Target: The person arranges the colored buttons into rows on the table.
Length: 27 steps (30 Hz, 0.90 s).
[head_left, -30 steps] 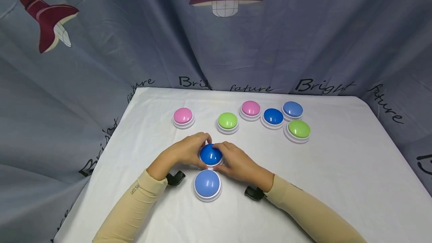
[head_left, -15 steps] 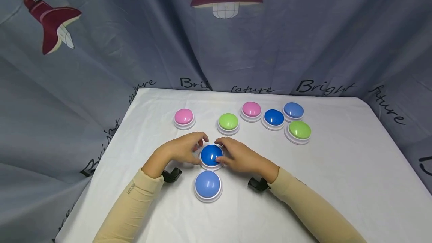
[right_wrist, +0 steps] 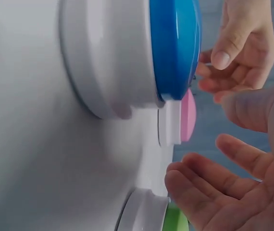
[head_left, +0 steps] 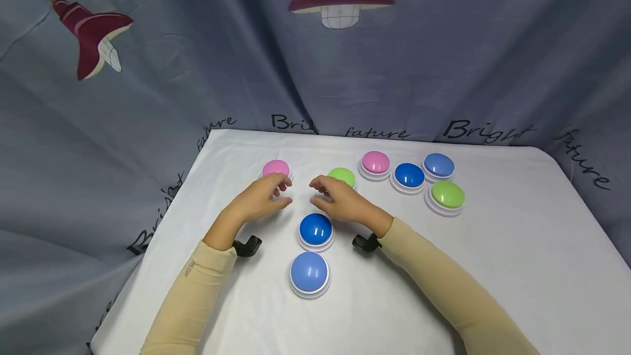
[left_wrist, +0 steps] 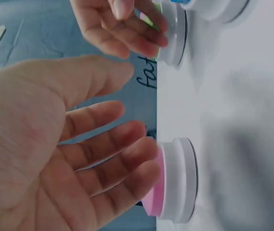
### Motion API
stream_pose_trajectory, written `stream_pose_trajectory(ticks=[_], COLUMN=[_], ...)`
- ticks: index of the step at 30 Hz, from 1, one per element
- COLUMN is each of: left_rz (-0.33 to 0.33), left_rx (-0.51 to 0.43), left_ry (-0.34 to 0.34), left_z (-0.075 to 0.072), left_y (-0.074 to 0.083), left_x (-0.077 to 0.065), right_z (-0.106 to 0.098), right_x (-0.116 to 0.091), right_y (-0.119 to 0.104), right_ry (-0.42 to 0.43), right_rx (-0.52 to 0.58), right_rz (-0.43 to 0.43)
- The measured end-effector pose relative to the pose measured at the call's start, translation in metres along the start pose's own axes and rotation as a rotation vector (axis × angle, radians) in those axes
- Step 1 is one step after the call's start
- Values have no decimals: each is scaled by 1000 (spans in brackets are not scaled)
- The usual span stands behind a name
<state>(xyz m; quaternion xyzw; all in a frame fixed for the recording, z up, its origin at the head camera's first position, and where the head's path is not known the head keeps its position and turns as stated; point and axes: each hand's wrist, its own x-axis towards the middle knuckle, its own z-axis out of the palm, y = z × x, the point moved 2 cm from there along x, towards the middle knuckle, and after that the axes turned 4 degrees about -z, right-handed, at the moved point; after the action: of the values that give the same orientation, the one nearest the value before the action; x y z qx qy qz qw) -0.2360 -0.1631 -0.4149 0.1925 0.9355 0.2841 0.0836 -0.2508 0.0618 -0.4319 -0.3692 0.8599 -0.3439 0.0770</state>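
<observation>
Two dome-topped push buttons on white bases stand one behind the other near the table's middle: a dark blue button [head_left: 315, 229] and, nearer me, a light blue button [head_left: 309, 272]. My left hand [head_left: 258, 197] hovers with relaxed, empty fingers in front of a pink button [head_left: 276, 167], partly covering it. Just beyond the dark blue button, my right hand [head_left: 342, 200] is raised with loosely bent fingers and holds nothing. Behind it a green button [head_left: 343, 175] is partly hidden. The left wrist view shows my left palm [left_wrist: 26, 120] apart from the pink button [left_wrist: 175, 180].
At the back right stand another pink button [head_left: 376, 163], a second dark blue button [head_left: 409, 176], a second light blue button [head_left: 439, 165] and a second green button [head_left: 447, 196]. A white cloth covers the table [head_left: 512, 234]. A grey printed curtain [head_left: 222, 59] hangs behind.
Both hands have let go of the dark blue button and moved away from it, up and toward the back of the table. The button stays behind the light blue one. The view has shifted slightly.
</observation>
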Motion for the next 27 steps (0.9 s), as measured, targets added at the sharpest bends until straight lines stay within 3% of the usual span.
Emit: stream_pose_trajectory(ticks=[10,18,27], left_rz=[-56,-120,-151], left_rx=[3,18,-18], left_ry=[160,306,334], left_z=[-1,-2,0], left_y=[-19,-37,-60], left_x=[10,15,19], right_z=[-1,-1,4], right_x=[40,63,89], right_y=[11,20,26], right_ry=[-4,-65,-92], right_rx=[-10,-24,-35], right_rz=[21,55,-7])
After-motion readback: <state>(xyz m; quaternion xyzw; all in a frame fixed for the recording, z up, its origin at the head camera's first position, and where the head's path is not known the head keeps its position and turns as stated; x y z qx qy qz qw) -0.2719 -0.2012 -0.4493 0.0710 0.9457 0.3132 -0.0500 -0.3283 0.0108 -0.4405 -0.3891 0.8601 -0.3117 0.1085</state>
